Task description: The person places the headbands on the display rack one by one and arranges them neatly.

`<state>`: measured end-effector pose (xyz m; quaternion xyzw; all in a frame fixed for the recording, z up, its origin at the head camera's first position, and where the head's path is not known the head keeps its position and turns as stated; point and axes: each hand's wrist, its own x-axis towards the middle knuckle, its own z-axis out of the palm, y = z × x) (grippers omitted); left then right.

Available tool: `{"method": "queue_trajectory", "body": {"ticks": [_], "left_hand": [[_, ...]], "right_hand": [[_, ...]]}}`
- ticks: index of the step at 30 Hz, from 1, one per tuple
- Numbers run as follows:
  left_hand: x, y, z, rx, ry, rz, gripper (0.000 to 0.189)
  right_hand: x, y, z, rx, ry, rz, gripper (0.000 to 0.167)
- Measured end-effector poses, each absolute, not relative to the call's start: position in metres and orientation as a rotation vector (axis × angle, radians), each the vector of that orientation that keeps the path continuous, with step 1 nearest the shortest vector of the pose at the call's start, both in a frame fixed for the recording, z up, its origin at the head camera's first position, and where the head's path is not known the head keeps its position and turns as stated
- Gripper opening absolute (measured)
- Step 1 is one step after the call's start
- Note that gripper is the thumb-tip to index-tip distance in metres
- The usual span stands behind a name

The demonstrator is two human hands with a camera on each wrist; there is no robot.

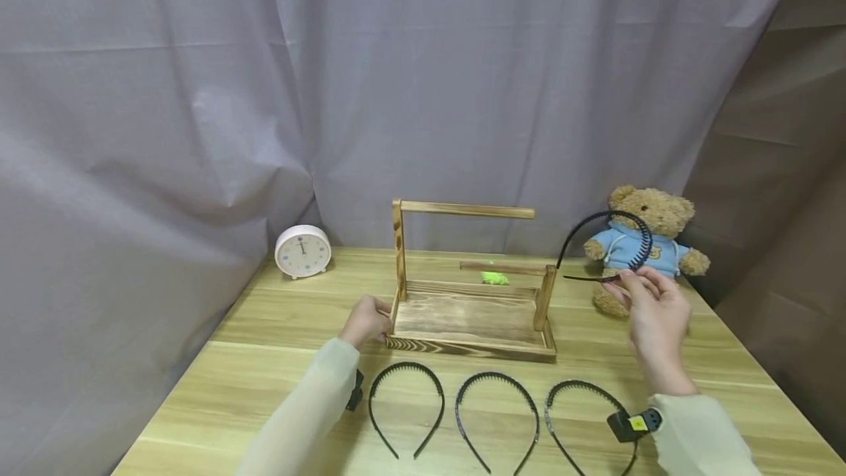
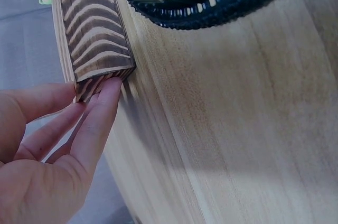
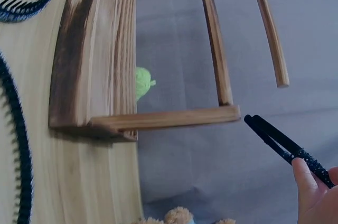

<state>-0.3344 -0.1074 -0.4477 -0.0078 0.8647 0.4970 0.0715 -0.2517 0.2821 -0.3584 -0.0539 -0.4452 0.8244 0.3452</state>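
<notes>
A wooden display rack [image 1: 456, 348] stands on the table, with a tray base and two horizontal bars at different heights on posts. My left hand [image 1: 366, 320] holds the tray's left end; the left wrist view shows thumb and fingers [image 2: 97, 123] pinching its corner. Right of the rack, my right hand [image 1: 659, 318] pinches a black toothed headband [image 1: 648, 239] near one end, raised above the table. In the right wrist view, the headband's tips [image 3: 264, 129] point toward the lower bar's post [image 3: 179, 118], apart from it.
Three more black headbands lie in front of the rack: left [image 1: 406, 366], middle [image 1: 496, 375] and right [image 1: 581, 383]. A white clock [image 1: 302, 252] stands back left. Behind the rack is a lime-green object [image 1: 494, 278]. A teddy bear [image 1: 651, 248] in blue sits back right.
</notes>
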Motion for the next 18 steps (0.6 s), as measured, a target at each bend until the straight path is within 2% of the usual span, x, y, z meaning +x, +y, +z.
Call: {"method": "queue_trajectory", "body": {"ticks": [18], "left_hand": [[-0.333, -0.106, -0.447, -0.037, 2.591, 1.501, 0.042]], "right_hand": [[-0.274, 0.245, -0.350, -0.130, -1.259, 2.149, 0.005]]}}
